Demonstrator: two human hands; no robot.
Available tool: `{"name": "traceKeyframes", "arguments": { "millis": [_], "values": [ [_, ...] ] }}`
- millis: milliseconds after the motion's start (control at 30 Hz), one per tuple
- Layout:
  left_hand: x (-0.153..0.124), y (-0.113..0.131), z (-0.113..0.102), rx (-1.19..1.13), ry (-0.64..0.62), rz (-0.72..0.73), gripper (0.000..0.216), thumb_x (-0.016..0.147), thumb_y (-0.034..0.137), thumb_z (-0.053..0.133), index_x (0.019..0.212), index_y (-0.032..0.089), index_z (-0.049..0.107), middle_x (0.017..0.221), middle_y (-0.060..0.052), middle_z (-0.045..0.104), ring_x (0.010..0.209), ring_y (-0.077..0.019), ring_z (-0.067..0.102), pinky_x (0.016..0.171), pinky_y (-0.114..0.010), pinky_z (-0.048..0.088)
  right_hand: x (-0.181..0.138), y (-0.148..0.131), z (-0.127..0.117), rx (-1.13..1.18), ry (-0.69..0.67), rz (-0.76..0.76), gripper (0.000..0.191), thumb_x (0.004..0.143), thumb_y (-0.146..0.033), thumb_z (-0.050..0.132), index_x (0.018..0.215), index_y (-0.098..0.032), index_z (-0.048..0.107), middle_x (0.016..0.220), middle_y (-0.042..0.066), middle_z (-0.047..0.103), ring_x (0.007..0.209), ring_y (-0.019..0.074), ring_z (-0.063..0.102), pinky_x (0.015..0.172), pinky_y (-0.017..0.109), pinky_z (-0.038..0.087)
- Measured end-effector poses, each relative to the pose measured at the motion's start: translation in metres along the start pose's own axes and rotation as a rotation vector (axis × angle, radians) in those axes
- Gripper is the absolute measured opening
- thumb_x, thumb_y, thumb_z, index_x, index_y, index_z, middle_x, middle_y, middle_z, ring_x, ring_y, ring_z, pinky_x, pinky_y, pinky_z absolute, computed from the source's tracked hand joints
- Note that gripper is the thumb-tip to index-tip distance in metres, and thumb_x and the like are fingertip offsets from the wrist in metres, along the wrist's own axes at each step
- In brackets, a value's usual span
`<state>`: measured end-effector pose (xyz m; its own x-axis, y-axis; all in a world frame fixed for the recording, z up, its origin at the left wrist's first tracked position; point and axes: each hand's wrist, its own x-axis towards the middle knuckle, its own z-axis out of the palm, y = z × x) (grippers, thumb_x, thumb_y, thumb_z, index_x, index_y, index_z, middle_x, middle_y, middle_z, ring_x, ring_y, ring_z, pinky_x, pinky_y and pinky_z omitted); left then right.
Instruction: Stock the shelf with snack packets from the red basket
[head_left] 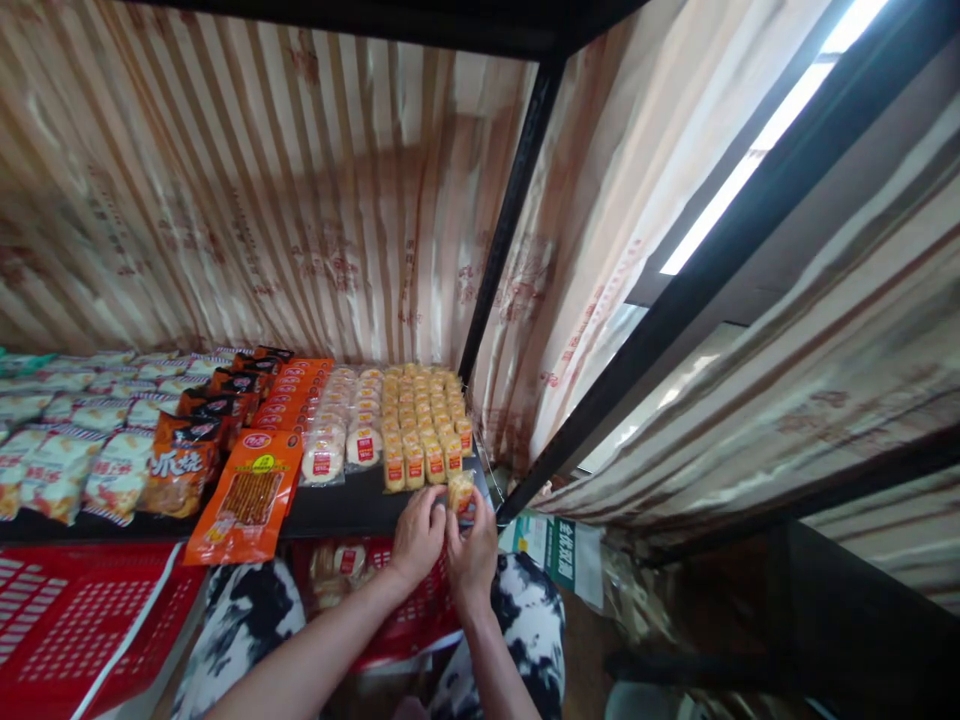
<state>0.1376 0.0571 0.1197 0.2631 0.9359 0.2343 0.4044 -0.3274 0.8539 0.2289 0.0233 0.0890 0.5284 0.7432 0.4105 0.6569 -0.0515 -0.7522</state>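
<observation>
Both my hands meet at the front right corner of a black shelf point(352, 510). My left hand point(417, 535) and my right hand point(474, 552) pinch the same small wrapped pastry packet point(460, 491) from either side, fingers closed on it. Just behind it stand rows of similar small orange-labelled packets point(421, 415). To their left lie round white cakes in clear wrappers point(341, 430).
Orange snack bags point(251, 495), dark orange bags point(187, 455) and pale chip bags point(67, 450) fill the shelf's left. A red plastic basket point(75, 620) sits below left, another point(405, 610) under my wrists. A black upright post point(510, 215) and striped curtain point(262, 200) bound the shelf.
</observation>
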Motion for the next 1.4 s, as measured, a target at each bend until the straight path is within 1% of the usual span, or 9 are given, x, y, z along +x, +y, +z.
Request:
{"name": "traceKeyframes", "arguments": {
  "millis": [133, 233, 367, 500, 600, 767, 1100, 1267, 1400],
  "values": [
    [0.011, -0.004, -0.003, 0.338, 0.039, 0.257, 0.038, 0.078, 0.009, 0.039, 0.111, 0.014, 0.057, 0.130, -0.009, 0.050, 0.131, -0.0239, 0.030, 0.109, -0.047, 0.028, 0.005, -0.003, 0.004, -0.064, 0.072, -0.092, 0.048, 0.083, -0.035, 0.044, 0.124, -0.009, 0.045, 0.114, 0.018, 0.055, 0.108, 0.0278, 0.049, 0.091, 0.045, 0.040],
    [0.023, -0.010, -0.006, 0.501, 0.013, 0.370, 0.043, 0.078, 0.008, 0.041, 0.118, 0.016, 0.054, 0.141, -0.007, 0.039, 0.137, -0.0258, 0.015, 0.109, -0.050, 0.027, 0.006, -0.006, 0.007, -0.042, 0.102, -0.096, 0.048, 0.085, -0.034, 0.041, 0.127, -0.011, 0.042, 0.118, 0.018, 0.053, 0.112, 0.0279, 0.047, 0.093, 0.046, 0.038],
    [0.038, -0.016, -0.006, 0.664, -0.078, 0.450, 0.048, 0.084, 0.012, 0.039, 0.130, 0.020, 0.042, 0.146, -0.002, 0.031, 0.138, -0.0256, 0.007, 0.108, -0.051, 0.024, 0.012, -0.004, 0.010, 0.007, 0.116, -0.058, 0.051, 0.087, -0.033, 0.036, 0.132, -0.009, 0.035, 0.123, 0.021, 0.047, 0.116, 0.0280, 0.044, 0.094, 0.046, 0.038],
    [0.049, -0.019, -0.003, 0.724, -0.161, 0.561, 0.048, 0.089, 0.020, 0.037, 0.136, 0.023, 0.033, 0.147, 0.000, 0.028, 0.138, -0.0213, 0.005, 0.110, -0.048, 0.019, 0.023, -0.001, 0.013, 0.015, 0.131, -0.071, 0.050, 0.088, -0.031, 0.034, 0.133, -0.010, 0.035, 0.125, 0.020, 0.044, 0.118, 0.0281, 0.041, 0.096, 0.047, 0.036],
    [0.053, -0.027, 0.000, 0.739, -0.167, 0.582, 0.047, 0.089, 0.021, 0.036, 0.135, 0.022, 0.034, 0.147, -0.001, 0.028, 0.138, -0.0210, 0.008, 0.110, -0.047, 0.017, 0.032, 0.000, 0.015, 0.011, 0.157, -0.074, 0.049, 0.088, -0.030, 0.032, 0.134, -0.012, 0.034, 0.126, 0.020, 0.044, 0.119, 0.0276, 0.041, 0.096, 0.046, 0.037],
    [0.053, -0.039, 0.004, 0.774, -0.156, 0.587, 0.055, 0.082, 0.014, 0.039, 0.137, 0.019, 0.032, 0.147, -0.001, 0.027, 0.138, -0.0216, 0.007, 0.111, -0.046, 0.013, 0.047, 0.005, 0.022, -0.012, 0.163, -0.039, 0.052, 0.088, -0.031, 0.033, 0.135, -0.010, 0.032, 0.124, 0.020, 0.045, 0.117, 0.0272, 0.043, 0.096, 0.044, 0.037],
    [0.055, -0.037, 0.003, 0.749, -0.195, 0.552, 0.061, 0.077, 0.014, 0.041, 0.137, 0.021, 0.034, 0.146, -0.002, 0.030, 0.137, -0.0229, 0.012, 0.111, -0.047, 0.011, 0.074, 0.009, 0.032, -0.028, 0.115, 0.049, 0.055, 0.086, -0.033, 0.035, 0.136, -0.011, 0.030, 0.121, 0.019, 0.047, 0.114, 0.0290, 0.046, 0.094, 0.045, 0.038],
    [0.055, -0.038, 0.004, 0.733, -0.207, 0.534, 0.061, 0.077, 0.015, 0.042, 0.137, 0.020, 0.033, 0.147, -0.001, 0.027, 0.138, -0.0232, 0.011, 0.111, -0.047, 0.010, 0.079, 0.010, 0.032, -0.049, 0.090, 0.054, 0.053, 0.085, -0.034, 0.035, 0.132, -0.009, 0.035, 0.123, 0.020, 0.047, 0.115, 0.0292, 0.045, 0.094, 0.044, 0.037],
    [0.055, -0.039, 0.003, 0.734, -0.208, 0.543, 0.062, 0.077, 0.014, 0.041, 0.138, 0.020, 0.030, 0.147, -0.001, 0.027, 0.138, -0.0232, 0.011, 0.111, -0.047, 0.008, 0.081, 0.013, 0.034, -0.051, 0.074, 0.048, 0.046, 0.085, -0.032, 0.036, 0.123, -0.009, 0.043, 0.118, 0.019, 0.051, 0.111, 0.0271, 0.048, 0.092, 0.041, 0.039]
  ]
}}
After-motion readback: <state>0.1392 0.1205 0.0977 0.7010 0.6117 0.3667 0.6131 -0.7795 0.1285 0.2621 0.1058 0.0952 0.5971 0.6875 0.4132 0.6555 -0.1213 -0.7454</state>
